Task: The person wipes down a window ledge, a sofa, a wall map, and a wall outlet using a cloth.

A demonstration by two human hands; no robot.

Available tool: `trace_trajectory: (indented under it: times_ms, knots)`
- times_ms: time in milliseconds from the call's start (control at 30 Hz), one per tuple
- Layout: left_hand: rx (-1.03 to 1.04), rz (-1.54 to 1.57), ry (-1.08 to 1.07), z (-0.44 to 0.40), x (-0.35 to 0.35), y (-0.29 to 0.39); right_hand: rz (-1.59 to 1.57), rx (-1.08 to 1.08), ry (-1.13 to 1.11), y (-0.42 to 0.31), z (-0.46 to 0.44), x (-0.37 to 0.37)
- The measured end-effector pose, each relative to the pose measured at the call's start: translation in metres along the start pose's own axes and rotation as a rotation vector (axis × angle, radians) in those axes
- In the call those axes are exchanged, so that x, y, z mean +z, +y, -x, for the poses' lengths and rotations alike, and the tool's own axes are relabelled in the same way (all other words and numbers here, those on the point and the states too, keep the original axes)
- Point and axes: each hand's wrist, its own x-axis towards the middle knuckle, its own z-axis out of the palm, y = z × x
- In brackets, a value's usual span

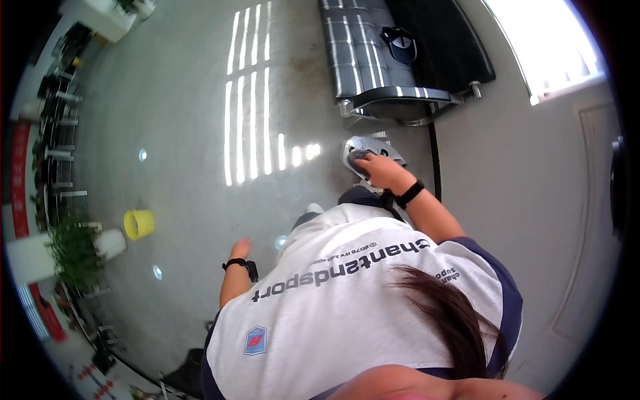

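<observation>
My right hand (385, 171), with a black band at the wrist, reaches forward on the right. Its fingers are closed on a dark grey cloth (360, 158), which rests against the top of a white and silver object with dark markings (366, 143). The hand and cloth cover part of that object, and its kind is unclear. My left hand (241, 249) hangs low over the floor beside my body, also with a black band on its wrist. It touches nothing that I can see, and its fingers are too small and foreshortened to read.
A black tufted bench (353, 50) with a metal frame stands ahead on the right, a dark cap (399, 45) on its seat. The wall (507, 173) runs along my right. To the left are a yellow bucket (139, 225) and a potted plant (77, 250).
</observation>
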Motion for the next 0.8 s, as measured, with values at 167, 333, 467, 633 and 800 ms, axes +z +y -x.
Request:
trace_trajectory:
  times_ms: [167,333,467,633,800]
  knots:
    - [0.077,-0.074,-0.002,-0.102,-0.062,0.06,0.086,0.428,0.005,0.093,0.001,-0.008]
    - [0.252,-0.121,-0.23,-0.13,-0.099,0.208,-0.038,0.654,0.158,0.186,-0.065,-0.003]
    - [0.288,-0.094,-0.35,-0.185,-0.146,0.246,-0.006,0.772,0.232,0.252,-0.152,-0.004]
    - [0.134,-0.234,-0.18,-0.19,-0.256,0.316,-0.219,1.148,0.032,0.335,-0.227,-0.035]
    - [0.11,-0.269,-0.019,-0.243,-0.304,0.317,-0.274,1.156,-0.157,0.384,-0.233,-0.02]
